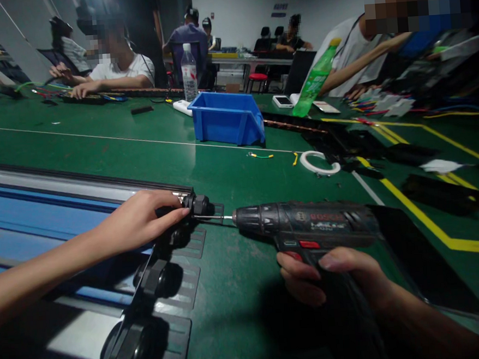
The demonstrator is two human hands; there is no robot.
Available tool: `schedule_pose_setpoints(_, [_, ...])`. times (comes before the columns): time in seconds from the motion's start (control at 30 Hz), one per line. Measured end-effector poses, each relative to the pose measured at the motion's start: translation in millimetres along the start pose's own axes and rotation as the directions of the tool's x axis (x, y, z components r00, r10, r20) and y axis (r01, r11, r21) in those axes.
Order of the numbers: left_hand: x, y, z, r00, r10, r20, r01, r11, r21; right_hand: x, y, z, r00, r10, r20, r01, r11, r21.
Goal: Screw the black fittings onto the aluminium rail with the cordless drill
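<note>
My right hand (340,276) is wrapped round the grip of a black cordless drill (304,224), which lies level and points left. Its thin bit (227,217) reaches to the end plate of the farthest of several long bars. At that same end my left hand (147,218) pinches thumb and fingers about a black cable gland (200,204); exactly where the fingertips grip is partly hidden. More black glands, such as a near one (132,348), stick out from the end plates of the blue and silver bars (41,215). Flat slotted black tabs (189,287) jut out beside the glands.
A blue open bin (227,117) stands on the green table (147,145) beyond my hands. Behind it is a water bottle (189,73); a green bottle (314,81) leans at right. A white ring (319,163) and a dark flat panel (425,259) lie right. Several people sit around.
</note>
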State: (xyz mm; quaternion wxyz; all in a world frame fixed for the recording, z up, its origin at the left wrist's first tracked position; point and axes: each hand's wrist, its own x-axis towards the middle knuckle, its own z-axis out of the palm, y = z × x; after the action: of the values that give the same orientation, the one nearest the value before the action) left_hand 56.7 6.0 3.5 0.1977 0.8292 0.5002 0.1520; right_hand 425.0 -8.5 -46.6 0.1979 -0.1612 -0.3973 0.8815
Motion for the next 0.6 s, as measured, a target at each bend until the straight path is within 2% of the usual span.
schedule_pose_setpoints(0.47, [0.1,0.9,1.1,1.000,-0.020,-0.002,0.020,1.000,0.016,-1.2,1.4,1.3,1.000,-0.010,0.022,0.010,1.000,0.019])
schedule_pose_setpoints(0.6, [-0.4,-0.3,1.6,1.000,-0.027,-0.005,0.027,0.999,0.026,-1.4,1.7,2.6,1.000,-0.020,-0.004,0.020,1.000,-0.018])
